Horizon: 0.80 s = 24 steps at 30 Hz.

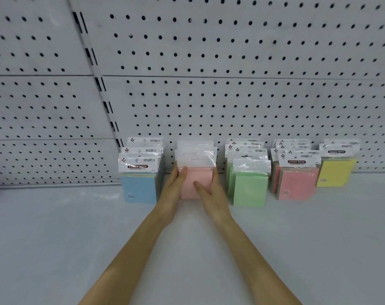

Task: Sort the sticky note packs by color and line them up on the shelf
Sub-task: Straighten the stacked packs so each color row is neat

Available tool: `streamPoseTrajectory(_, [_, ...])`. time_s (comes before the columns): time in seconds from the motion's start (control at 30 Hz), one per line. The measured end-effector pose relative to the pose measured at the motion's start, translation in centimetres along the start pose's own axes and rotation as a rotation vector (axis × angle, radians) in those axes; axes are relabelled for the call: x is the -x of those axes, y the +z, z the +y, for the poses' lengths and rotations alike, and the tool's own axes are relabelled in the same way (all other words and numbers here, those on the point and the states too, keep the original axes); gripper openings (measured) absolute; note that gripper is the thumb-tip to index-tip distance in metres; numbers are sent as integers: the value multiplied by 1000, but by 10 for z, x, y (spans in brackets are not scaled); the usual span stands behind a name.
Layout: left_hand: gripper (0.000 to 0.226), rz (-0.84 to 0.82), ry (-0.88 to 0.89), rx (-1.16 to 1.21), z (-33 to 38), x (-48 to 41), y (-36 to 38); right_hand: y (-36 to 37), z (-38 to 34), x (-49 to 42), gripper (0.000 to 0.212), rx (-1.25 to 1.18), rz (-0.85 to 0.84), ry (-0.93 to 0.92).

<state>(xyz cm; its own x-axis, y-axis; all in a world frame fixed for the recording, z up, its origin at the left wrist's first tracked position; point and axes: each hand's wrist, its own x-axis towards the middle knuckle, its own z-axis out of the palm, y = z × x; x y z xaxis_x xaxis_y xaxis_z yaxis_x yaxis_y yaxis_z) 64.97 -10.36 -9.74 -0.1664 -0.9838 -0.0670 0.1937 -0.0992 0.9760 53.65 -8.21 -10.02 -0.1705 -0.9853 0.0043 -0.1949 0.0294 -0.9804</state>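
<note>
White pegboard wall (231,62) fills 12 o'clock, with the white shelf (55,238) below it at 6. Packs stand upright in colour rows backed against the wall, probably so they stay in line: blue row (139,190) at 9, then green row (249,190), darker pink row (297,183) and yellow row (334,175) out toward 3. Pale pink stack (194,183) sits dead centre between blue and green. Left hand (172,194) and right hand (211,194) clamp its sides, fingers pressed together, thumbs on the front. Likely squaring it up.
</note>
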Motion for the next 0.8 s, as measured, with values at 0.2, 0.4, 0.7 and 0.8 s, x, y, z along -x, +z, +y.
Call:
streamPoseTrajectory(0.2, [41,-27,-11,23,-1,-4,-5,-8,6,-7,59,13,-54,10])
streamPoseTrajectory(0.4, [76,-34,-81,55,4,-9,-4,-6,5,-13,59,-53,-56,20])
streamPoseTrajectory(0.7, [79,-38,-74,48,-1,-10,-3,-7,7,-15,48,-72,-76,1])
streamPoseTrajectory(0.8, [52,-28,-36,-14,-1,-9,-4,-9,3,-12,48,-34,-58,-7])
